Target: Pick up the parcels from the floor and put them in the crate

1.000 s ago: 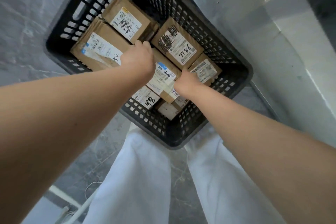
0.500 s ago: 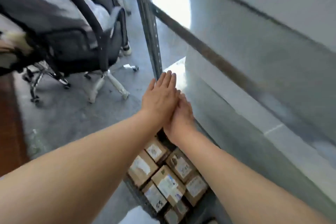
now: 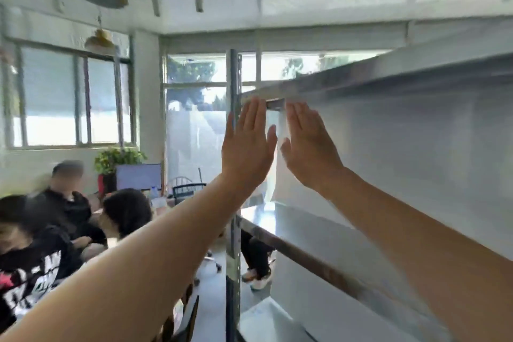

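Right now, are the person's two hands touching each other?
Apart. The head view shows the left hand and right hand both held up and open, with a narrow strip of the pale shelf panel visible between them.

The left hand (image 3: 247, 144) and right hand (image 3: 308, 147) stand side by side, apart, before the shelf rack (image 3: 233, 78). Seated people (image 3: 66, 208) are at left, a monitor (image 3: 138, 176) behind them.

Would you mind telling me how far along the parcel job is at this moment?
Done: cannot be judged, since neither crate nor parcels are in view. In hand: nothing; the left hand and right hand are raised, open and empty in front of the metal shelf. Left: unclear from here.
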Demonstrator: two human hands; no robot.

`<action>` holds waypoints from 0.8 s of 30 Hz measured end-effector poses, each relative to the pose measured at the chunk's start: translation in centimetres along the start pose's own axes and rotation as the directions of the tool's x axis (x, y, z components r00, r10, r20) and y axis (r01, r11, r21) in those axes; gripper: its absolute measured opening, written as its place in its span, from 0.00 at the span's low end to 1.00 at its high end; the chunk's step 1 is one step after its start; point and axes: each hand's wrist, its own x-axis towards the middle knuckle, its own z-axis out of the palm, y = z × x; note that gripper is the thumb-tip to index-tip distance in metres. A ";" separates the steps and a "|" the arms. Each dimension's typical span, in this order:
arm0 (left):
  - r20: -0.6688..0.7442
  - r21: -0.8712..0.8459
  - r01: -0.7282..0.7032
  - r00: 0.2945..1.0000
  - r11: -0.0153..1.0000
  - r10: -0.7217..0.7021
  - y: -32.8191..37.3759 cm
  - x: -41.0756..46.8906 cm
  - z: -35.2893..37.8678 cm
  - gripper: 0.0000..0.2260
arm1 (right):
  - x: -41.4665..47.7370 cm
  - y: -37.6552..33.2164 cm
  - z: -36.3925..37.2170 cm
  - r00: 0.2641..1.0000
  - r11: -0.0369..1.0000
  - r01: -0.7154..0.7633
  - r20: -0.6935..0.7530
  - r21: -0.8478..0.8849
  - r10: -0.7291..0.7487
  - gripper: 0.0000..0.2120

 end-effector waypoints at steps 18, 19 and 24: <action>-0.051 -0.425 -0.310 0.946 0.850 0.320 14.0 -0.1 0.1 0.27 | -4.6 4.8 -14.9 0.941 0.753 -0.271 -0.001 -0.599 0.338 0.32; -0.047 -0.436 -0.326 0.939 0.839 0.341 14.7 -1.0 -0.3 0.27 | -5.4 4.8 -15.3 0.932 0.740 -0.292 -0.008 -0.606 0.362 0.32; 0.045 -0.532 -0.282 0.932 0.799 0.359 16.3 -4.1 -2.6 0.28 | -9.8 3.5 -17.3 0.887 0.648 -0.293 0.053 -0.703 0.458 0.33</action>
